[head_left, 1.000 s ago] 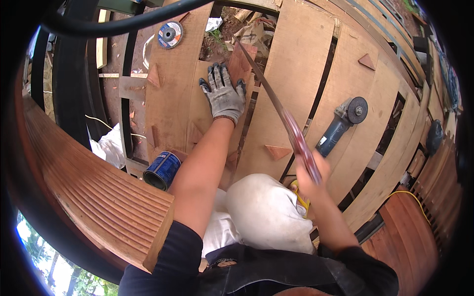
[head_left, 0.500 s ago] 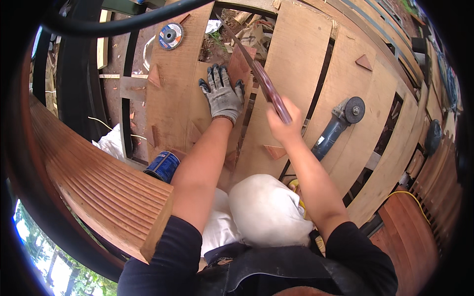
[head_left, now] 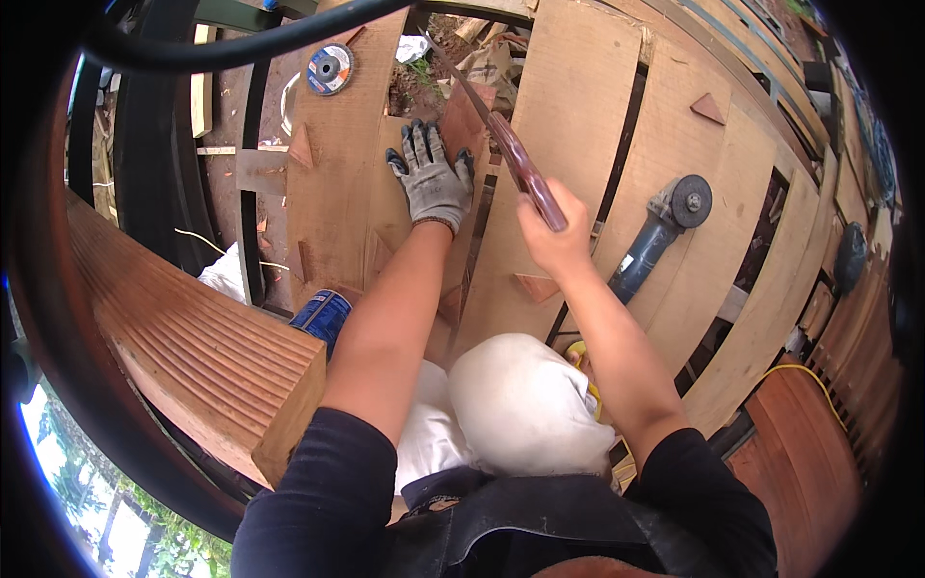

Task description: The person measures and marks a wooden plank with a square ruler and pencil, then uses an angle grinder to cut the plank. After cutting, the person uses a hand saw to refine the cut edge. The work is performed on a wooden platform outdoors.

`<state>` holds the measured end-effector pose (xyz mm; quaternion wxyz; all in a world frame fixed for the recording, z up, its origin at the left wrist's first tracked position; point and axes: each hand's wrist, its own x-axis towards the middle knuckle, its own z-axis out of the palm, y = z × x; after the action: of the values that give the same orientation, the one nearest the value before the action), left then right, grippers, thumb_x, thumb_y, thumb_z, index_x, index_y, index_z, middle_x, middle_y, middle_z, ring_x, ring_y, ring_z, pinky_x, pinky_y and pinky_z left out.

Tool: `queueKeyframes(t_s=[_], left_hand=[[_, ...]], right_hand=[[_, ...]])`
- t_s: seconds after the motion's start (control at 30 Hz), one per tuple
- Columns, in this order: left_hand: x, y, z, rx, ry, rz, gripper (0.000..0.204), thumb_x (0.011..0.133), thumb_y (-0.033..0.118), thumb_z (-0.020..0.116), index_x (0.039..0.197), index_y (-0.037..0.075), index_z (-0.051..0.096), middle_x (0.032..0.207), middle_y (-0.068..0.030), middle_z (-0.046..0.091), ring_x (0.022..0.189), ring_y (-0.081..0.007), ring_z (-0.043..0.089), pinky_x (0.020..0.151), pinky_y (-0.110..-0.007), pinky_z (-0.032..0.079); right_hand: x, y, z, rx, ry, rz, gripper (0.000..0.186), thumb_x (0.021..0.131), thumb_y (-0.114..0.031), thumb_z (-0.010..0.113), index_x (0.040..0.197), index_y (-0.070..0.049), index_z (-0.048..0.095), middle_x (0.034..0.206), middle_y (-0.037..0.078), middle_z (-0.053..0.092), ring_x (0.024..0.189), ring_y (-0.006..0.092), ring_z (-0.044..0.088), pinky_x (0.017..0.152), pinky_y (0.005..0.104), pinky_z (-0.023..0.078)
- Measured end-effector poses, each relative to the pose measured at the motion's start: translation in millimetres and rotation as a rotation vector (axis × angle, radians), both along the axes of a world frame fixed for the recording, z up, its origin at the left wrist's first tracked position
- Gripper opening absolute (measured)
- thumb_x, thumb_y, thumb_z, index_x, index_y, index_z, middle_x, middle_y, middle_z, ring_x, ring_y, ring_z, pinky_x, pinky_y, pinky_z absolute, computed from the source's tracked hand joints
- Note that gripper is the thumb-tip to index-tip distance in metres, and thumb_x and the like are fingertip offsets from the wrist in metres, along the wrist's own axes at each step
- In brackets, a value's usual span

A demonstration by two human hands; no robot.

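My left hand, in a grey work glove with dark fingertips, lies flat with its fingers stretched out on the pale boards. Its thumb side rests against a reddish piece of wood. In my bare right hand is a handsaw, gripped by its glossy brown wooden handle. The thin blade slants away up and left, across the reddish piece, toward a gap between the boards. Where the blade's teeth meet the wood is too fine to make out.
An angle grinder lies right of my right forearm. A flap disc sits at the far left, and a blue can beside my left forearm. Reddish triangular offcuts are scattered about. A grooved timber beam juts in from the left.
The view has shifted slightly. Both hands and the saw keep nearly the same places; any saw movement is very small.
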<state>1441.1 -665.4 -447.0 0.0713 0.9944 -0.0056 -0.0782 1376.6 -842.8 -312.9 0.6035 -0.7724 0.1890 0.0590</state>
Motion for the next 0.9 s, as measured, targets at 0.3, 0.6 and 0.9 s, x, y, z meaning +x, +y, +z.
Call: queueKeyframes(t_s=[0.3, 0.6, 0.9], left_hand=[[-0.2, -3.4, 6.4, -0.005, -0.016, -0.02, 0.078, 0.098, 0.047, 0.047, 0.159, 0.001, 0.027, 0.168, -0.0181, 0.02, 0.157, -0.0345, 0.011, 0.124, -0.061, -0.001], [1.6, 4.2, 10.0, 0.016, -0.038, 0.011, 0.077, 0.099, 0.044, 0.046, 0.159, 0.001, 0.027, 0.167, -0.0196, 0.022, 0.156, -0.035, 0.014, 0.125, -0.059, 0.002], [2.0, 7.1, 6.0, -0.016, -0.032, 0.017, 0.077, 0.099, 0.045, 0.046, 0.159, 0.001, 0.025, 0.166, -0.0198, 0.023, 0.156, -0.035, 0.014, 0.124, -0.06, 0.002]], right_hand=[[-56.0, -25.8, 25.7, -0.157, -0.075, 0.049, 0.006, 0.08, -0.004, 0.066, 0.08, -0.003, 0.06, 0.061, 0.012, 0.057, 0.052, 0.023, 0.061, 0.053, 0.0362, 0.047], [-142.2, -66.5, 90.5, -0.402, -0.07, 0.177, 0.008, 0.081, -0.001, 0.071, 0.089, 0.001, 0.069, 0.065, 0.015, 0.065, 0.06, 0.0275, 0.07, 0.056, 0.0346, 0.052], [-67.1, -27.8, 27.6, -0.127, -0.013, 0.072, 0.008, 0.084, -0.006, 0.07, 0.083, -0.002, 0.062, 0.063, 0.011, 0.057, 0.054, 0.0184, 0.058, 0.054, 0.0337, 0.045]])
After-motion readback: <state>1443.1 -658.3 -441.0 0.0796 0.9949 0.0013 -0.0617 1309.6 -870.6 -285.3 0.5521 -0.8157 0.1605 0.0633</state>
